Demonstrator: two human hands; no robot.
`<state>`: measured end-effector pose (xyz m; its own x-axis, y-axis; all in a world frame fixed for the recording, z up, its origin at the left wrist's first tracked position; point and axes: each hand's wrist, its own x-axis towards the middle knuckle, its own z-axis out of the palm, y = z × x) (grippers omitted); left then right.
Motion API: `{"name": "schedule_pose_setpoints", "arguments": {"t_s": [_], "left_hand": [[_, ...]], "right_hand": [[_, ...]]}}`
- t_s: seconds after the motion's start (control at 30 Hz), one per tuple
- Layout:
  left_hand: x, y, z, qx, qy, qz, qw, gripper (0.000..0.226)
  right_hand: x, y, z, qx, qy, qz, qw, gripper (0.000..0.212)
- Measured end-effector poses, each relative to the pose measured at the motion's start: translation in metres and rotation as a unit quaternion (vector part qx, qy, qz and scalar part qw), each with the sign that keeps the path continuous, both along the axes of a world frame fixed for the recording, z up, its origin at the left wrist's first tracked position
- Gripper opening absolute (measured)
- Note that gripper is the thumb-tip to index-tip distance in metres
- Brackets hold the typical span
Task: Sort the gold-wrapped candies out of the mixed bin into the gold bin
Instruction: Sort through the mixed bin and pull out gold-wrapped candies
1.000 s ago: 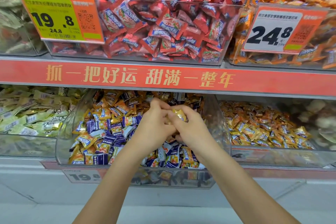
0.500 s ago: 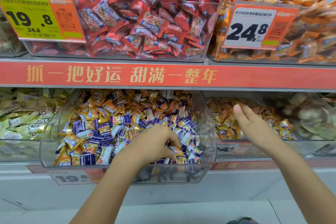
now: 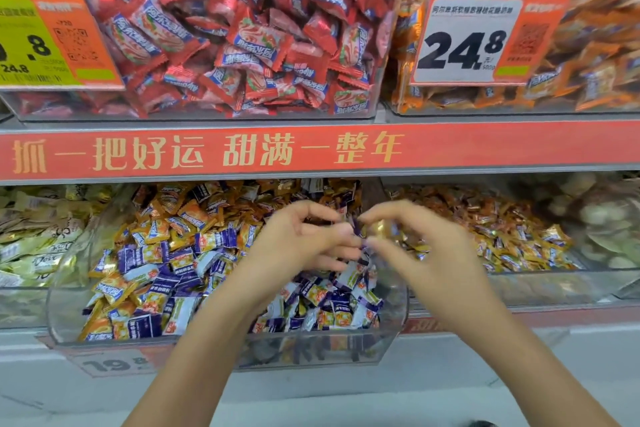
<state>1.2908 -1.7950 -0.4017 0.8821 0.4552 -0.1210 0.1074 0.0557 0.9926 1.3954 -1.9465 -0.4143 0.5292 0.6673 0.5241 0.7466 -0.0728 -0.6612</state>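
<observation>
Both hands up over the mixed bin, fingertips nearly meeting mid-air: left hand curled w/ thumb and fingers bent inward, right hand also curled, thumb and forefinger closing toward a blurred gold-wrapped candy btwn the two hands — too smeared to call which hand actually has hold of it. Below, mixed bin heaped w/ purple, white and orange-gold wrappers; gold bin just beside on the right, same shelf level, full of gold pieces.
</observation>
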Motion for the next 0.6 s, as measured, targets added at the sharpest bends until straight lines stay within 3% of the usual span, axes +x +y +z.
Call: {"name": "schedule_pose_setpoints", "arguments": {"t_s": [0.03, 0.1, 0.13, 0.2, 0.23, 0.4, 0.6], "left_hand": [[0.001, 0.005, -0.002, 0.022, 0.002, 0.026, 0.999, 0.025], [0.005, 0.017, -0.014, 0.189, 0.032, 0.107, 0.976, 0.02], [0.007, 0.022, -0.021, 0.279, 0.051, 0.138, 0.949, 0.014], [0.012, 0.028, -0.032, 0.37, 0.078, 0.148, 0.914, 0.017], [0.014, 0.032, -0.036, 0.389, 0.094, 0.135, 0.906, 0.022], [0.01, 0.043, -0.034, 0.483, 0.116, 0.088, 0.863, 0.035], [0.052, 0.05, -0.03, 0.482, 0.154, 0.008, 0.862, 0.032]], "right_hand": [[0.003, -0.003, 0.002, 0.039, 0.02, -0.054, 0.998, 0.023], [0.018, -0.009, 0.0, 0.024, 0.02, -0.161, 0.987, 0.022], [0.027, -0.011, -0.004, -0.047, 0.008, -0.196, 0.979, 0.026], [0.039, -0.013, -0.016, -0.2, 0.006, -0.216, 0.956, 0.04], [0.042, -0.013, -0.019, -0.218, 0.024, -0.208, 0.953, 0.043], [0.044, -0.01, -0.014, -0.114, 0.047, -0.183, 0.975, 0.03], [0.047, 0.006, -0.015, -0.106, 0.09, -0.164, 0.977, 0.023]]}}
